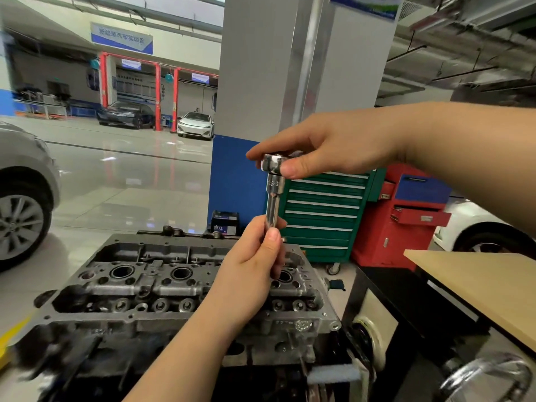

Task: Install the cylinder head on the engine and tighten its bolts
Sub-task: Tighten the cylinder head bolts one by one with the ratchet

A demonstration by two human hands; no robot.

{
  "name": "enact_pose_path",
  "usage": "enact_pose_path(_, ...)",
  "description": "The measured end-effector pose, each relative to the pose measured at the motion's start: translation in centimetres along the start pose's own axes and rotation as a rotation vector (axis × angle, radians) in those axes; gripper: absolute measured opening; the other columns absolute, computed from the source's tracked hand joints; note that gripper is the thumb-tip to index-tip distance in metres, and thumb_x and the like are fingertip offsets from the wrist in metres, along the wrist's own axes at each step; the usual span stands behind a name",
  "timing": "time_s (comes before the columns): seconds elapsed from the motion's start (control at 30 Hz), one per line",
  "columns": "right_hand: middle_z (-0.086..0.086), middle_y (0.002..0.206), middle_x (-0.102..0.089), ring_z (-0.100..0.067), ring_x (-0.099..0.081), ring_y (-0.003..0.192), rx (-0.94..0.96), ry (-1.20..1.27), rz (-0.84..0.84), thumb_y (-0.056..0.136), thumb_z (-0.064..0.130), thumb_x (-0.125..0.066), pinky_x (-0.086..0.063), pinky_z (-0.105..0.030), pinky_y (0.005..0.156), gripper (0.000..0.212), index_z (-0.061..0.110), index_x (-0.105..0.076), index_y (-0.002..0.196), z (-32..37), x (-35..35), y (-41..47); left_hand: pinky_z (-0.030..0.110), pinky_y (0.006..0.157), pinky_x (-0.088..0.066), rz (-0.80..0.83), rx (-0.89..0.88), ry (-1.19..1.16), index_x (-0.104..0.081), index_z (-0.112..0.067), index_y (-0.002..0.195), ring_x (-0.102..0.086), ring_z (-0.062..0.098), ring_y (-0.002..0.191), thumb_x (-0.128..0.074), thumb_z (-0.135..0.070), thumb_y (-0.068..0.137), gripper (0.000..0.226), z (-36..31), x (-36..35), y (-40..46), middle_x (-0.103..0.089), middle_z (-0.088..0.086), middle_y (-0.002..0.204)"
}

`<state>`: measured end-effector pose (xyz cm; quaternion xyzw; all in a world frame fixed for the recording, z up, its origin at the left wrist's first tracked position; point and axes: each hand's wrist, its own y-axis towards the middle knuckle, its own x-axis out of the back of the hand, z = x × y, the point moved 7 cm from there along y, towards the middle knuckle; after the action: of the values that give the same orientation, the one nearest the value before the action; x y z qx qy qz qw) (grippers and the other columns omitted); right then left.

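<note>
The grey cylinder head (162,282) sits on the engine block at the lower centre, its spark plug wells and bolt holes facing up. Above its right end my left hand (249,274) grips the lower part of a chrome socket extension (273,204), which stands upright. My right hand (327,149) comes in from the right and pinches the ratchet head (271,163) on top of the extension between thumb and fingers. The lower tip of the extension is hidden behind my left hand.
A green tool cabinet (322,216) and a red one (406,219) stand behind the engine. A wooden table (478,285) is at the right. A grey car wheel (20,221) is at the left, a white pillar (261,68) behind, and parked cars far back.
</note>
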<state>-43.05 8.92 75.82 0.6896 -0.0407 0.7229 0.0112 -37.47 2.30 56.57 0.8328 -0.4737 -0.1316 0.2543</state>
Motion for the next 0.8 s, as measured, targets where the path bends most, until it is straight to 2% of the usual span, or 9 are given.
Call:
enact_pose_path(0.07, 0.022, 0.151, -0.052, 0.01, -0.047, 0.131, -0.018, -0.127, -0.065, 0.097, 0.058, -0.048, -0.031, 0.001, 0.099, 0.061, 0.041, -0.042, 0.156, 1.0, -0.1, 0.2, 0.017, 0.069, -0.051, -0.006, 0.013, -0.055, -0.064, -0.042, 0.112, -0.058, 0.009, 0.071, -0.045, -0.05, 0.101, 0.024, -0.1, 0.0, -0.1, -0.062, -0.002, 0.081)
enact_pose_path(0.17, 0.003, 0.137, -0.064, -0.019, -0.058, 0.126, -0.115, -0.347, -0.17, 0.107, 0.054, -0.039, -0.047, -0.034, 0.106, 0.05, 0.03, -0.048, 0.15, 1.6, -1.1, -0.2, 0.019, 0.074, -0.054, -0.005, 0.02, -0.088, -0.066, -0.046, 0.11, -0.064, 0.012, 0.077, -0.051, -0.051, 0.099, 0.02, -0.3, -0.1, -0.3, -0.068, -0.005, 0.086)
enact_pose_path(0.23, 0.003, 0.093, -0.059, -0.028, -0.065, 0.097, -0.203, -0.628, -0.267, 0.113, 0.04, -0.037, -0.055, -0.045, 0.079, 0.03, 0.027, -0.055, 0.133, 2.1, -2.2, -0.8, 0.024, 0.076, -0.057, 0.014, 0.02, -0.098, -0.066, -0.044, 0.111, -0.068, 0.015, 0.081, -0.05, -0.046, 0.1, 0.019, -0.4, -0.3, -0.4, -0.073, -0.003, 0.092)
enact_pose_path(0.3, 0.006, 0.077, -0.045, -0.027, -0.063, 0.081, -0.183, -0.695, -0.395, 0.113, 0.042, -0.035, -0.046, -0.038, 0.058, 0.026, 0.029, -0.058, 0.117, 3.6, -2.9, -1.2, 0.025, 0.073, -0.056, 0.012, 0.013, -0.096, -0.067, -0.039, 0.109, -0.067, 0.015, 0.078, -0.048, -0.041, 0.102, 0.02, -0.5, -0.2, -0.4, -0.072, -0.001, 0.089)
enact_pose_path(0.37, 0.005, 0.087, -0.058, -0.026, -0.064, 0.087, -0.135, -0.585, -0.438, 0.109, 0.056, -0.031, -0.045, -0.038, 0.063, 0.038, 0.031, -0.059, 0.115, 4.0, -2.4, -1.4, 0.023, 0.069, -0.053, 0.004, 0.006, -0.097, -0.067, -0.036, 0.106, -0.064, 0.014, 0.075, -0.048, -0.038, 0.103, 0.02, -0.7, -0.1, -0.5, -0.068, -0.002, 0.083)
enact_pose_path(0.47, 0.009, 0.12, -0.068, -0.017, -0.064, 0.109, -0.066, -0.247, -0.231, 0.106, 0.056, -0.042, -0.05, -0.04, 0.093, 0.04, 0.034, -0.058, 0.134, 2.4, -1.2, -1.3, 0.018, 0.068, -0.05, 0.007, 0.015, -0.109, -0.069, -0.035, 0.103, -0.061, 0.012, 0.074, -0.047, -0.035, 0.103, 0.022, -0.8, 0.1, -0.6, -0.067, -0.001, 0.082)
enact_pose_path(0.63, 0.032, 0.131, -0.063, 0.012, -0.054, 0.126, 0.036, 0.136, 0.009, 0.104, 0.03, -0.062, -0.038, -0.002, 0.097, 0.039, 0.043, -0.059, 0.141, 0.6, -0.3, -2.4, 0.016, 0.067, -0.05, 0.028, 0.031, -0.077, -0.068, -0.034, 0.106, -0.063, 0.011, 0.075, -0.046, -0.035, 0.105, 0.022, -0.9, -0.1, -0.7, -0.068, -0.002, 0.084)
enact_pose_path(0.7, 0.034, 0.138, -0.059, 0.013, -0.05, 0.131, 0.032, 0.111, -0.028, 0.106, 0.034, -0.059, -0.037, -0.005, 0.102, 0.041, 0.049, -0.055, 0.143, 0.7, -0.5, -2.2, 0.02, 0.07, -0.053, 0.001, 0.057, -0.139, -0.07, -0.033, 0.105, -0.065, 0.014, 0.077, -0.048, -0.035, 0.105, 0.023, -1.0, -0.1, -0.6, -0.07, 0.002, 0.086)
enact_pose_path(0.8, 0.013, 0.153, -0.053, -0.009, -0.05, 0.138, -0.043, -0.213, -0.133, 0.11, 0.045, -0.044, -0.039, -0.03, 0.113, 0.045, 0.044, -0.04, 0.155, 1.5, -0.9, -0.9, 0.022, 0.079, -0.057, -0.078, 0.033, -0.126, -0.073, -0.032, 0.103, -0.07, 0.016, 0.086, -0.057, -0.031, 0.106, 0.016, -1.0, 0.4, -0.6, -0.075, 0.002, 0.095)
